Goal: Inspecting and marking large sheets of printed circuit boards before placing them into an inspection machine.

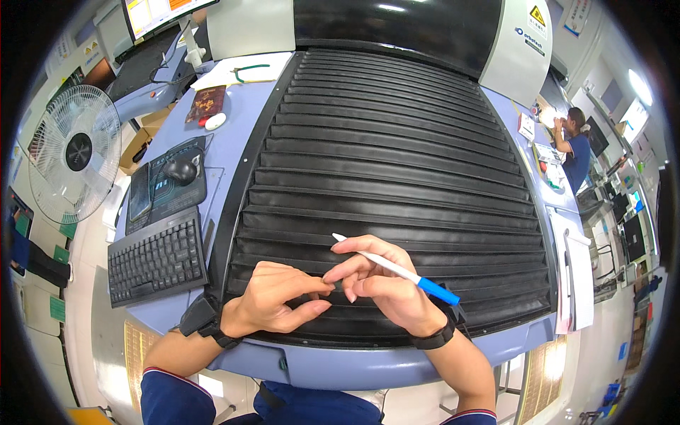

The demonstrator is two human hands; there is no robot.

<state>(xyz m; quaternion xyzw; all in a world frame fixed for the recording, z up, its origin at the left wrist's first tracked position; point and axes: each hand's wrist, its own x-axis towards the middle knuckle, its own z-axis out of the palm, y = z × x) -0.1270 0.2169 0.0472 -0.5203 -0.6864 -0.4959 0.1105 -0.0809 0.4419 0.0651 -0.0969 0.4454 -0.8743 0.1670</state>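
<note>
A white pen [388, 265] with a blue end lies slantwise in my right hand [393, 287], between the index finger and the thumb side. Its pale tip points up and left, past my fingertips. My left hand [280, 297] is close beside, its thumb and index finger apart and nothing visible between them. The left index fingertip meets, or nearly meets, a fingertip of the right hand; whether they touch I cannot tell. Both hands are over the near part of a black pleated cover [389, 170]. Dark bands circle both wrists.
At left are a keyboard [157, 258], a mouse [180, 170], a phone [140, 191] and a fan [78, 152]. Green-handled pliers [249, 69] rest on white paper. Papers [577, 276] lie along the right edge. A co-worker [576, 149] sits at the far right.
</note>
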